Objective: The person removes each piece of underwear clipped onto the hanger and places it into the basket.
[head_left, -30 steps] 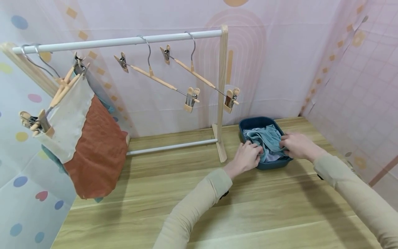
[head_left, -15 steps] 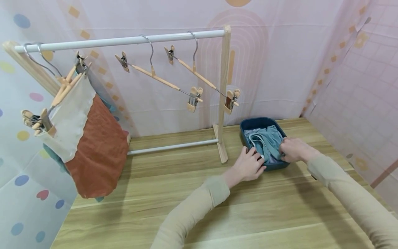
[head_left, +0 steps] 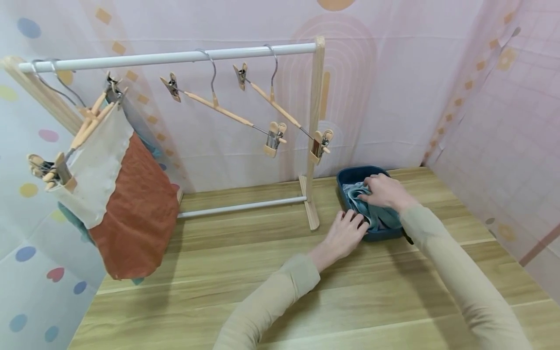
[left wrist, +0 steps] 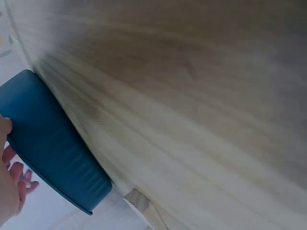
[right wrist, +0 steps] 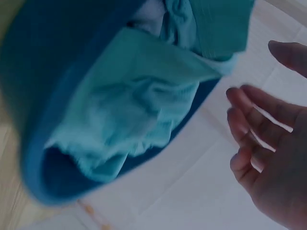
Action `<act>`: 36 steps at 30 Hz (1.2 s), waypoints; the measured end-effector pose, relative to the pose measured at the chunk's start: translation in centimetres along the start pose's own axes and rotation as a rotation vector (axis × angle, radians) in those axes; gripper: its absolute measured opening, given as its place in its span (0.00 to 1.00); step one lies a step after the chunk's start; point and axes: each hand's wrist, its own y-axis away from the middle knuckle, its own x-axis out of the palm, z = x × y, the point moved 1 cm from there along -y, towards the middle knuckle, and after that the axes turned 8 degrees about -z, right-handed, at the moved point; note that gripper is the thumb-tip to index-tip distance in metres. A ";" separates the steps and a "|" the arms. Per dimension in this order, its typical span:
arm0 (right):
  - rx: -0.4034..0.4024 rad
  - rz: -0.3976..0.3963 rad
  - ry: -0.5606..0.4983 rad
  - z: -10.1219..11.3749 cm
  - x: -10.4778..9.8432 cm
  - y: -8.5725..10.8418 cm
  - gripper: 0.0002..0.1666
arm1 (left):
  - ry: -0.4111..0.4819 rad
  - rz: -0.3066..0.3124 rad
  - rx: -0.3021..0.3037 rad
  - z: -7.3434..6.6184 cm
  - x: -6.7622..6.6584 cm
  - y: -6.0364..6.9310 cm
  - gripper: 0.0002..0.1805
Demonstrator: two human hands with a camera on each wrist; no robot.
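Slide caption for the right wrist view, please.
The right hand, holding nothing, near rumpled teal cloth in a dark blue bin.

- The basin (head_left: pixel 381 235) is set on the table (head_left: pixel 332 311), right of centre in the frame.
- Cloths (head_left: pixel 385 217) are contained in it.
- The left hand (head_left: pixel 343 234) is placed at its near left edge; the right hand (head_left: pixel 385 190) is held over it.
- The rack (head_left: pixel 166 59) is stood left of the basin, before the backdrop (head_left: pixel 393 97).
- A garment (head_left: pixel 135 206) is hung at its left end.
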 end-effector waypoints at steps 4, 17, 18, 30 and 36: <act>0.023 0.040 0.064 0.4 0.9 -1.2 0.24 | 0.029 -0.034 0.003 0.2 0.0 0.3 0.10; -0.138 -0.049 0.050 -1.2 1.7 -0.4 0.05 | 0.115 -0.037 -0.016 0.4 0.3 0.2 0.10; -0.171 -0.062 0.060 -1.1 1.5 0.1 0.05 | 0.117 -0.040 -0.018 0.4 0.3 0.2 0.10; -0.447 0.009 0.025 -0.4 0.7 4.4 0.10 | 0.123 -0.021 -0.027 0.9 0.1 0.2 0.09; -0.464 0.089 -0.020 -0.8 0.8 4.8 0.11 | 0.128 0.012 -0.014 0.7 0.0 0.0 0.11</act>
